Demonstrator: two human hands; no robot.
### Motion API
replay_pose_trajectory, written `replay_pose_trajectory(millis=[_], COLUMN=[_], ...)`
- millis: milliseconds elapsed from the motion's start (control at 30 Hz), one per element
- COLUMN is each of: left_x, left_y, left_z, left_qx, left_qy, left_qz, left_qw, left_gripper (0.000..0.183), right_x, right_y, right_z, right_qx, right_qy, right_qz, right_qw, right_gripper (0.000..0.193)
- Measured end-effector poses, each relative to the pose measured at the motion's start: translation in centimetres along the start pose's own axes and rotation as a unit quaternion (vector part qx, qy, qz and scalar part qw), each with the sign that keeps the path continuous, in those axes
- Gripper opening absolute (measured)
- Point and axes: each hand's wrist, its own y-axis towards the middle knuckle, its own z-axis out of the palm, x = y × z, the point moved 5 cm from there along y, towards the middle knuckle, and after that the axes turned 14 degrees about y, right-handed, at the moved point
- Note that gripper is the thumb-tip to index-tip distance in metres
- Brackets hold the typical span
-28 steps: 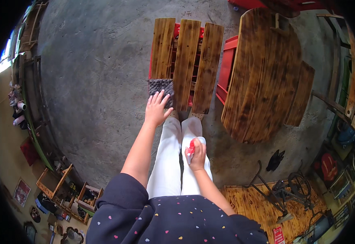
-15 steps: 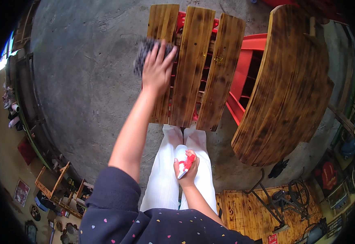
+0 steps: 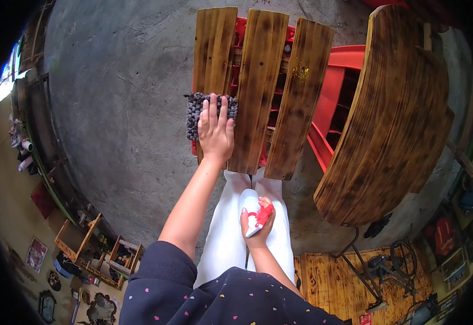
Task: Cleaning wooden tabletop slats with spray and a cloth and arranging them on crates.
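Toward the near end of the brown three-plank wooden bench (image 3: pixel 258 81), the dark-grey woven mat (image 3: pixel 194 116) had slid. Overhanging the bench's left edge, it risked slipping off under uneven pressure. The left hand (image 3: pixel 215 140) lay open and flat on it; the right hand (image 3: pixel 261 234) gripped a white red-triggered spray bottle (image 3: pixel 248 201) before the bench's near end.

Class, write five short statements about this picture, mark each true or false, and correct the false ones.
1. Three wooden planks lie side by side with gaps between them. True.
2. The left hand lies on a dark grey woven pad. True.
3. The pad is on the rightmost plank. False: it is on the leftmost plank.
4. The right hand is empty. False: it holds a white spray bottle with a red trigger.
5. The large curved wooden top is right of the planks. True.
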Motion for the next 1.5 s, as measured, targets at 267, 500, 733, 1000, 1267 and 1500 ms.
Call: replay_pose_trajectory(millis=[267,500,733,1000,1267,1500], left_x=[1.4,0.1,1.1,-6.0,-10.6,-11.5], left_y=[24.8,10.8,-10.8,0.6,17.4,22.6], left_z=[1.0,0.1,2.0,1.0,0.1,-0.6], left_qx=[-0.067,-0.126,0.010,0.047,-0.137,-0.136], left_qy=[0.080,-0.007,0.028,0.023,0.030,0.055], left_qz=[0.003,0.072,0.051,0.241,0.139,0.104], left_qw=[0.995,0.989,0.998,0.969,0.980,0.984], left_gripper=[0.056,0.053,0.060,0.061,0.060,0.071], right_x=[0.3,0.0,0.1,0.0,0.5,0.3], right_y=[0.6,1.9,2.1,1.9,3.1,3.4], right_z=[-0.1,-0.7,0.1,0.6,0.4,0.7], right_qx=[0.009,-0.032,-0.027,-0.042,-0.045,-0.057], right_qy=[0.048,0.060,0.072,0.106,0.100,0.117], right_qz=[0.020,0.032,0.050,0.066,0.066,0.054], right_qw=[0.999,0.997,0.996,0.991,0.992,0.990], right_gripper=[0.053,0.054,0.056,0.058,0.059,0.062])
